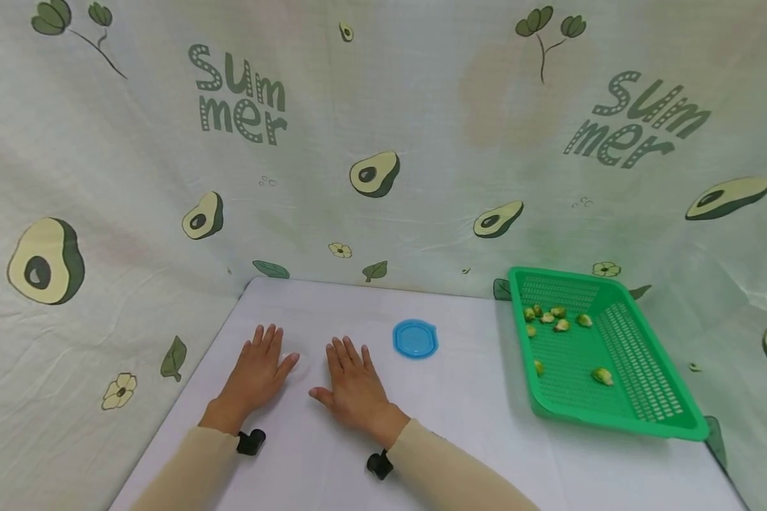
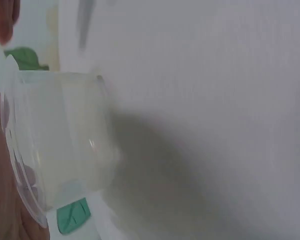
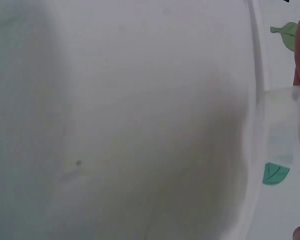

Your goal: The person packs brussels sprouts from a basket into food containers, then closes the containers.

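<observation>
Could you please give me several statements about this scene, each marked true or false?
1. The left hand and the right hand both have extended fingers. True.
2. The blue lid lies on the white table. True.
3. The right hand grips the blue lid. False: the lid lies apart from that hand.
4. Several small green sprouts lie in the green basket. True.
5. The green basket stands to the left of both hands. False: it stands to their right.
6. The clear container is full of sprouts. False: no sprouts show in it.
</observation>
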{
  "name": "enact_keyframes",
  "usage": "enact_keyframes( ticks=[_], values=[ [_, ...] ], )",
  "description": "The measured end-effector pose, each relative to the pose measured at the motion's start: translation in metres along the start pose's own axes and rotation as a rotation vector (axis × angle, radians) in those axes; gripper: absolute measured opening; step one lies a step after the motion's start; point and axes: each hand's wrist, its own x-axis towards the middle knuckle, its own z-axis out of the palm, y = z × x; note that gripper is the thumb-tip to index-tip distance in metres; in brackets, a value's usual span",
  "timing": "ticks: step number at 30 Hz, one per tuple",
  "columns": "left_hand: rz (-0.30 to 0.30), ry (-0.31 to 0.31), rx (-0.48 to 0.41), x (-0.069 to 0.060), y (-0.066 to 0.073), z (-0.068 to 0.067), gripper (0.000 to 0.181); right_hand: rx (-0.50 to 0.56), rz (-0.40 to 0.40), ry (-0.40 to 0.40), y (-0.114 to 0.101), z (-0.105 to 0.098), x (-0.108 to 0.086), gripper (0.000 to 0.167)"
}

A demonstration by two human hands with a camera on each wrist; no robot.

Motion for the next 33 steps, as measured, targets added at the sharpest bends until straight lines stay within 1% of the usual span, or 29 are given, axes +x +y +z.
enact_keyframes(
  ticks=[3, 7, 13, 16, 18, 21, 28, 31, 33],
  values=[
    [0.032, 0.017, 0.012, 0.001, 0.020, 0.006, 0.081, -0.015, 0.006, 0.004, 0.004, 0.000, -0.001, 0.087],
    [0.053, 0.028, 0.006, 0.002, 0.044, 0.014, 0.077, -0.028, 0.027, 0.012, 0.008, -0.001, -0.003, 0.091],
    [0.057, 0.049, -0.053, -0.002, 0.082, 0.023, 0.073, -0.064, 0.059, 0.025, 0.017, -0.003, -0.014, 0.094],
    [0.073, 0.043, -0.084, -0.006, 0.100, 0.024, 0.071, -0.091, 0.071, 0.033, 0.024, -0.004, -0.024, 0.092],
    [0.089, 0.036, -0.084, -0.009, 0.111, 0.026, 0.071, -0.099, 0.084, 0.035, 0.030, -0.006, -0.032, 0.092],
    [0.118, 0.028, -0.066, -0.011, 0.125, 0.031, 0.071, -0.084, 0.091, 0.044, 0.042, -0.009, -0.045, 0.092],
    [0.195, -0.042, -0.024, -0.012, 0.158, 0.045, 0.074, -0.098, 0.078, 0.099, 0.071, -0.018, -0.080, 0.094],
    [0.227, -0.045, -0.009, -0.011, 0.172, 0.050, 0.075, -0.103, 0.076, 0.124, 0.082, -0.021, -0.094, 0.094],
    [0.243, -0.035, -0.007, -0.010, 0.182, 0.054, 0.075, -0.107, 0.084, 0.126, 0.089, -0.023, -0.102, 0.094]
  ],
)
